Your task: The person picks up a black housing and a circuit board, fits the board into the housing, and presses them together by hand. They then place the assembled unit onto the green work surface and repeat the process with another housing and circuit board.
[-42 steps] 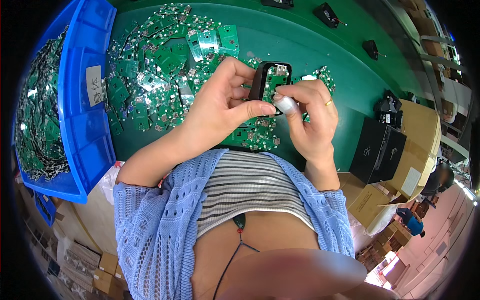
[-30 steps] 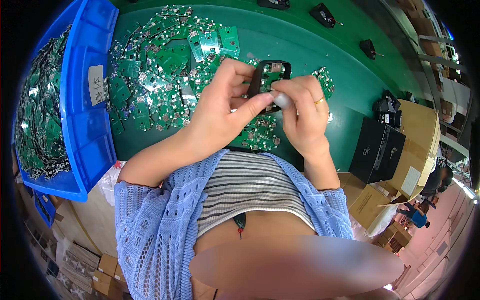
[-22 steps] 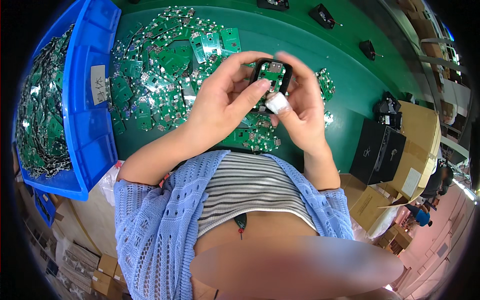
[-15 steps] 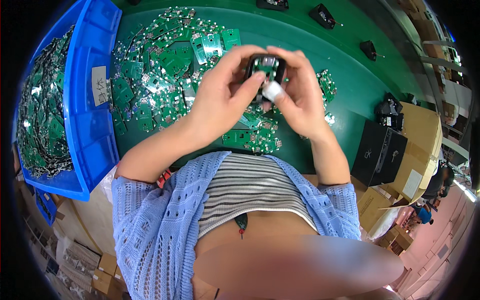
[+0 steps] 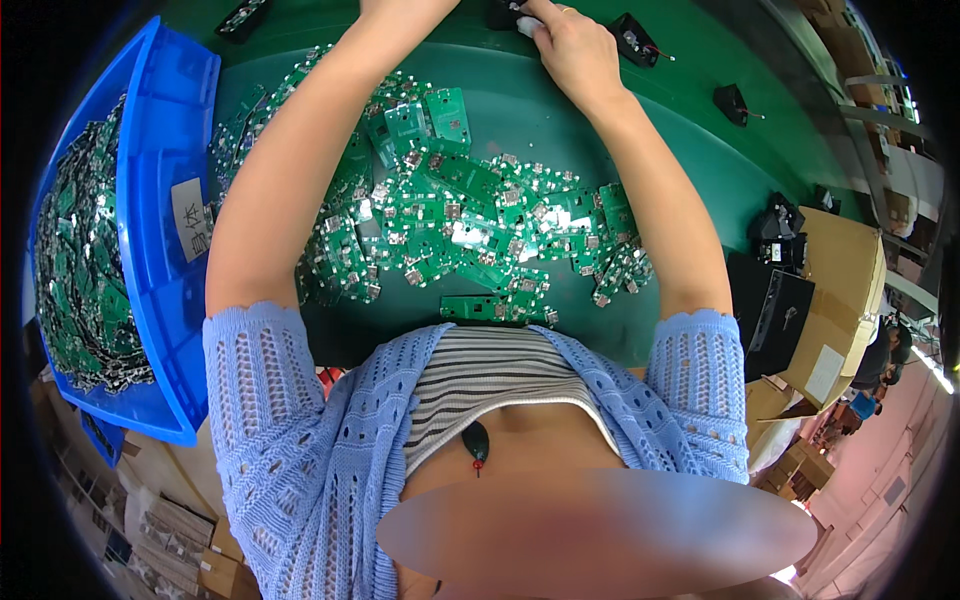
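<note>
Both arms reach far over the green work surface. Only the wrist and back of my left hand show at the top edge; its fingers lie outside the picture. My right hand, with a ring and a white cover on the thumb, is closed with its fingertips at a black plastic housing, which the top edge partly cuts off. Beneath my arms spreads a loose heap of green circuit boards, with small metal connectors on many of them.
To the left stands a blue bin packed with circuit boards. More black housings with wires lie beyond, one beside my right hand, another farther right. A black box and a cardboard box stand at the right.
Both hands have moved away from me, from above the boards to the far edge. The black device they held together is no longer seen between them. More of the board heap shows now.
</note>
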`<state>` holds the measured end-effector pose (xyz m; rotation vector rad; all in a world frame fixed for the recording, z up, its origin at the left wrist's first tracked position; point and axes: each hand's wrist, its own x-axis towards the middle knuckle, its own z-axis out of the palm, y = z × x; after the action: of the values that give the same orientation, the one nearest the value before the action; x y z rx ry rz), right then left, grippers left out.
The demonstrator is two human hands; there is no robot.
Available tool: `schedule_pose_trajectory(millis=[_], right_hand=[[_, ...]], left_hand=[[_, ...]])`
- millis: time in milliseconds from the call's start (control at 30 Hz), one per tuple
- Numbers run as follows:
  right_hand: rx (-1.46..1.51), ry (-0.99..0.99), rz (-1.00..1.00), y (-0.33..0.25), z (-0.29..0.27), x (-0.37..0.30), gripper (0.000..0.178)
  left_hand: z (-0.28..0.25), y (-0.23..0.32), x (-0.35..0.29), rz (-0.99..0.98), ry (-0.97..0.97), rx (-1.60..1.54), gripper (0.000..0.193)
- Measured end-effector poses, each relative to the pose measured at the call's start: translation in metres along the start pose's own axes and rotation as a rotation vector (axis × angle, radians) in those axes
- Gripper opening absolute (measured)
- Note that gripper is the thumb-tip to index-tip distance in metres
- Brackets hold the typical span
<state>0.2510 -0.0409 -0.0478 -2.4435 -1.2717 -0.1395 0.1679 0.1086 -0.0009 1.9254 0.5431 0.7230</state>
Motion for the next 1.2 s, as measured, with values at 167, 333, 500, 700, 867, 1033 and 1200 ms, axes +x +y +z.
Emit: schedule_pose_trajectory(millis=[167,333,500,700,867,1033,1200], right_hand=[[-0.224,0.135,-0.273,0.020,0.005,-0.020,0.026],[-0.187,0.209,-0.372,-0.002,-0.034,-0.068,0.026],[-0.119,0.209,-0.300,-0.016,-0.069,-0.107,0.035],[0.012,0.298,-0.464,-0.038,-0.075,-0.142,0.035],[0.535,0.270,-0.084,-0.060,-0.066,-0.175,0.034],[0.412,0.293,-0.222,-0.066,-0.073,-0.197,0.032],[-0.036,0.258,0.476,0.019,-0.075,-0.194,0.030]], left_hand=[[0.043,-0.036,0.047,-0.012,0.028,0.425,0.027],[0.064,-0.026,0.041,0.009,-0.373,0.641,0.032],[0.016,0.059,-0.030,0.008,-0.629,-0.020,0.030],[-0.022,0.036,-0.121,-0.297,-0.956,-0.363,0.037],[-0.033,0.025,-0.178,-0.092,-0.774,-0.135,0.040],[-0.039,0.008,-0.186,-0.113,-0.537,-0.310,0.033],[-0.044,0.017,-0.182,-0.321,-0.610,-0.534,0.029]])
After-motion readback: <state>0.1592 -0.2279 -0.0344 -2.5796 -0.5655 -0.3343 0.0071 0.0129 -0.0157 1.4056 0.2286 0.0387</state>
